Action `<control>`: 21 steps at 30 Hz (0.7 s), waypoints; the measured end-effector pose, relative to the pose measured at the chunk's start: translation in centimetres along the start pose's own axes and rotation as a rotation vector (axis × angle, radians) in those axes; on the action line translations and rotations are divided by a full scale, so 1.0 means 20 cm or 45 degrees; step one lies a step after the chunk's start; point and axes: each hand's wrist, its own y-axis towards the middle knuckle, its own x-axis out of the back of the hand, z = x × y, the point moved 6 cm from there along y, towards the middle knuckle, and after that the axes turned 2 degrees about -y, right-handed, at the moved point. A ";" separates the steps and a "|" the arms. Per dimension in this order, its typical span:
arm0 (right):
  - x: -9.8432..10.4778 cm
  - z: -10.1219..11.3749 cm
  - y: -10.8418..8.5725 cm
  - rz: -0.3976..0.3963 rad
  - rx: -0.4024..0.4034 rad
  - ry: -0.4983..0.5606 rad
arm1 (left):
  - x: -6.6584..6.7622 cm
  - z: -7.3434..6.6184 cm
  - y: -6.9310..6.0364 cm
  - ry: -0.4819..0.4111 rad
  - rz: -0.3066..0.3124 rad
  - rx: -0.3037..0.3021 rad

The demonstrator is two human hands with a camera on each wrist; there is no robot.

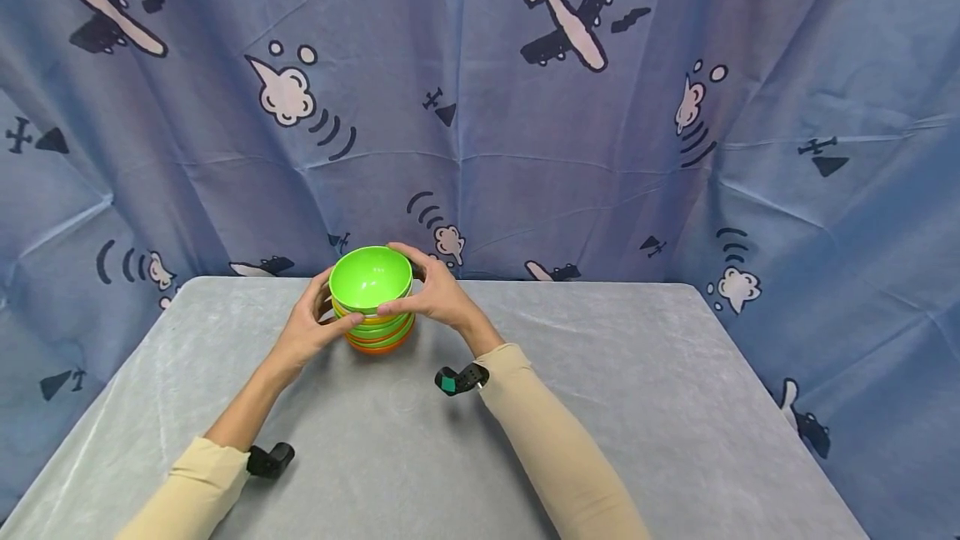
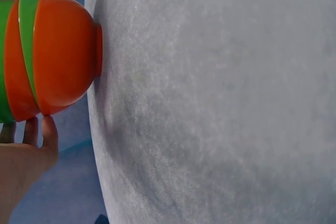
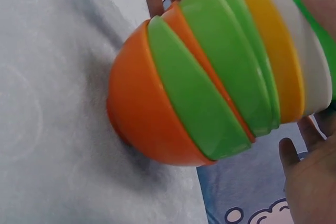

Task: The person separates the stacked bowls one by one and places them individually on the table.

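A stack of nested bowls stands upright on the table, with a bright green bowl (image 1: 371, 277) on top. Below it, the right wrist view shows a white bowl (image 3: 310, 56), a yellow bowl (image 3: 281, 51), more green and orange ones, and an orange bowl (image 3: 144, 100) at the bottom. My left hand (image 1: 307, 332) holds the stack's left side, thumb in front just under the top bowl. From the right, my right hand (image 1: 435, 294) grips the top green bowl, its thumb at the front rim. Some fingertips are hidden behind the bowls.
The stack is near the far edge of a grey cloth-covered table (image 1: 600, 390). Behind that edge hangs a blue curtain (image 1: 510, 190) printed with planes and clouds. Each wrist carries a black strap-on camera, one at the left wrist (image 1: 270, 461), another at the right (image 1: 461, 377).
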 end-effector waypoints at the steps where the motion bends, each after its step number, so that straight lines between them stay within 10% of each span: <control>1: 0.00 0.01 0.00 -0.005 0.007 0.001 | 0.00 0.00 0.00 -0.002 0.000 -0.001; 21: 0.28 0.15 -0.05 -0.173 0.120 0.198 | -0.02 0.00 0.02 0.027 -0.002 0.021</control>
